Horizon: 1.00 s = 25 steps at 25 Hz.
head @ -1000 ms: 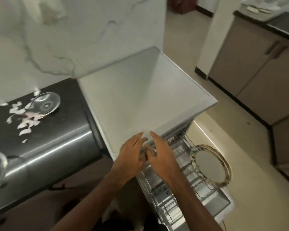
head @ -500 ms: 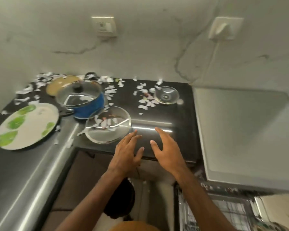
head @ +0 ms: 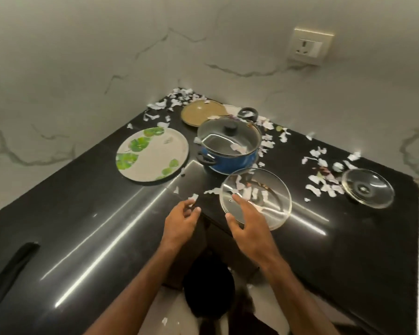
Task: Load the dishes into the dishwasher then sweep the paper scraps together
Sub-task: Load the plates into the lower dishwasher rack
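Note:
On the black countertop (head: 90, 228) stand a white plate with green leaves (head: 152, 157), a tan plate (head: 203, 112), a blue pot (head: 230, 147) with a glass lid, a clear glass lid (head: 255, 198) near the front edge, and a second glass lid (head: 367, 188) at the right. Torn paper scraps (head: 323, 175) lie scattered around them. My left hand (head: 180, 222) hovers empty over the counter's front edge, fingers loosely curled. My right hand (head: 246, 220) is open, its fingers over the near rim of the clear glass lid. The dishwasher is out of view.
Marble walls meet in a corner behind the dishes, with a wall socket (head: 309, 47) at upper right. A dark strip (head: 10, 269) lies on the counter at lower left. The floor (head: 169, 317) shows below the counter's inner corner.
My view swung left from the open dishwasher to the counter corner. Both hands left the dishwasher rack and came over the counter's front edge, the right one reaching the clear glass lid.

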### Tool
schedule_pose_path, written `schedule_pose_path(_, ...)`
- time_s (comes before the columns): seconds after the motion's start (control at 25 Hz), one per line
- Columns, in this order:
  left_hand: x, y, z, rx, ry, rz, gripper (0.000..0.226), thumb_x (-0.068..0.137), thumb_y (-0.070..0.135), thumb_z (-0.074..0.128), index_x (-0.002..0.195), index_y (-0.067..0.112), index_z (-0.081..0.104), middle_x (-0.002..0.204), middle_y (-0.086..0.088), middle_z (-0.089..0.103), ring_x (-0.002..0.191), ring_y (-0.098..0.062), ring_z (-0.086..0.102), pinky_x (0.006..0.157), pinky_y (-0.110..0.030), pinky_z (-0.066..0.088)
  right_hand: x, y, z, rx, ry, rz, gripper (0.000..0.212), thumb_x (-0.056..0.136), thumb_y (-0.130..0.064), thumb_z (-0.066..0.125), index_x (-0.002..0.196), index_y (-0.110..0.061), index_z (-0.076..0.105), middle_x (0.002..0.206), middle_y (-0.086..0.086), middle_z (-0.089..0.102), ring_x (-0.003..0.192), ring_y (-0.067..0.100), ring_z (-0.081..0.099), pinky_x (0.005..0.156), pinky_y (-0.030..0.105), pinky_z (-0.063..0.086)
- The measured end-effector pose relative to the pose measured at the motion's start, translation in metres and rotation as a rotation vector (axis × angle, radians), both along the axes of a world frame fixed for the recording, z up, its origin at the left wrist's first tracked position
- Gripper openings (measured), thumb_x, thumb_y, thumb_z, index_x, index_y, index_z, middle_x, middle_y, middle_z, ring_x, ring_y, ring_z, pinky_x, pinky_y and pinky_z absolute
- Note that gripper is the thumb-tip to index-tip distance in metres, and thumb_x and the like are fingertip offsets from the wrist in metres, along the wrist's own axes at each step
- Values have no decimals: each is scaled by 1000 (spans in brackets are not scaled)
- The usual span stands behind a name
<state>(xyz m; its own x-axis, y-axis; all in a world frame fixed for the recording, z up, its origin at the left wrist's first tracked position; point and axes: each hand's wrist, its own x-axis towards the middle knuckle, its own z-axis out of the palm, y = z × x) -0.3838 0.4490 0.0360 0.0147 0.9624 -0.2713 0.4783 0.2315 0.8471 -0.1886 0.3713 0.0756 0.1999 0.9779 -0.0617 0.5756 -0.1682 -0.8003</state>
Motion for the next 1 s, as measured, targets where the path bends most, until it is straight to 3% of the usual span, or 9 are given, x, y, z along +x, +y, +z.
schedule_pose_path(0.04,-7,16,-6,-61,-68,77,26,95,35,73,119,26,68,120,8,70,105,2,65,95,-14,51,-5,13,1,1,-1,26,59,104,-37,63,159,-30,42,161,-11,46,147,2,37,118,19,28)
schedule_pose_path(0.2,-28,89,-45,-213,-273,310,56,86,44,77,132,16,64,127,-3,69,116,-18,67,108,-45,52,-14,67,6,0,22,147,59,105,-36,62,160,-30,41,160,-11,46,146,5,41,119,25,34)
schedule_pose_path(0.28,-30,121,-48,-262,-308,412,69,79,46,79,135,10,61,126,-8,70,113,-21,68,105,-43,54,-13,94,8,20,23,190,60,104,-36,63,160,-30,41,160,-13,47,145,3,42,119,28,38)
schedule_pose_path(0.44,-29,167,-39,-299,-621,750,16,95,14,69,107,8,61,88,-3,59,76,-13,55,71,-24,50,-5,139,12,16,37,282,61,104,-36,64,160,-31,40,157,-15,49,143,-4,40,114,21,36)
schedule_pose_path(0.56,-34,191,-48,-302,-830,937,38,95,13,69,131,9,56,123,-9,62,104,-19,62,88,-26,55,9,157,11,10,94,324,62,103,-36,64,160,-35,40,156,-16,50,143,-3,43,113,20,39)
schedule_pose_path(0.6,-34,196,-51,-303,-861,978,45,94,15,71,136,10,56,129,-8,62,105,-19,64,84,-26,56,14,162,10,4,108,333,62,103,-36,65,160,-36,40,155,-17,51,142,-4,44,114,22,41)
schedule_pose_path(0.8,-38,205,-52,-304,-799,1115,32,97,32,70,125,16,66,102,-1,64,68,-8,52,57,-23,51,32,171,7,-8,145,353,59,103,-35,65,158,-39,42,147,-23,56,137,-10,47,115,29,45)
schedule_pose_path(0.88,-36,198,-39,-289,-858,1118,27,103,27,61,128,18,64,104,-2,66,71,-9,53,60,-26,53,33,169,9,5,176,346,57,103,-32,66,157,-37,45,145,-22,59,135,-11,49,116,29,46)
schedule_pose_path(1.0,-32,170,-14,-212,-1007,1092,28,107,25,54,134,22,58,116,-4,69,95,-20,66,67,-36,58,23,166,17,70,239,347,55,103,-26,66,155,-30,49,143,-19,62,134,-9,52,115,27,47)
